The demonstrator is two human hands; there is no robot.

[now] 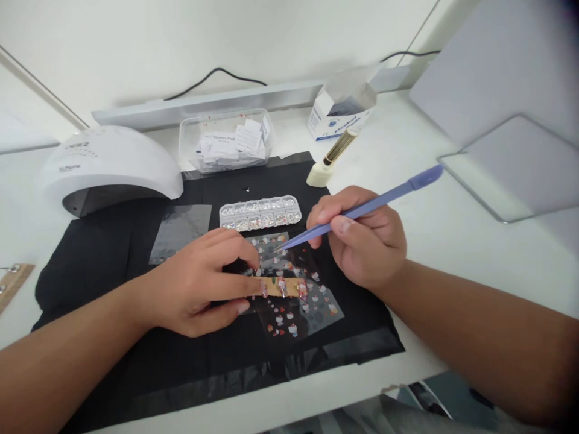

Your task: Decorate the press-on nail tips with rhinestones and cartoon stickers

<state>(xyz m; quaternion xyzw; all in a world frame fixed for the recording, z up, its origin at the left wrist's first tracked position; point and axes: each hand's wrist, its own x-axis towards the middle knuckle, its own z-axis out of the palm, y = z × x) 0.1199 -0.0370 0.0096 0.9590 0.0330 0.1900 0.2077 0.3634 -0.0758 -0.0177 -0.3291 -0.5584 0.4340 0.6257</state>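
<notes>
My left hand (194,283) lies with its fingers apart, one fingertip resting on the left end of a tan wooden stick (272,286). Decorated nail tips (283,287) in pink and red sit along that stick. Beneath it spreads a clear sheet of small cartoon stickers (316,310). Closed around purple tweezers (362,209) is my right hand (362,241); their metal points hang over the upper part of the sticker sheet, and I cannot tell whether they touch it or pinch anything. Just behind, a clear case of rhinestones (260,213) has several compartments.
A black cloth (181,361) covers the white table. At the left stands a white nail lamp (113,169). Behind are a plastic box of alcohol pads (226,147), an alcohol pad carton (339,111) and a cream bottle (322,173) with gold cap. Another clear sheet (183,229) lies left.
</notes>
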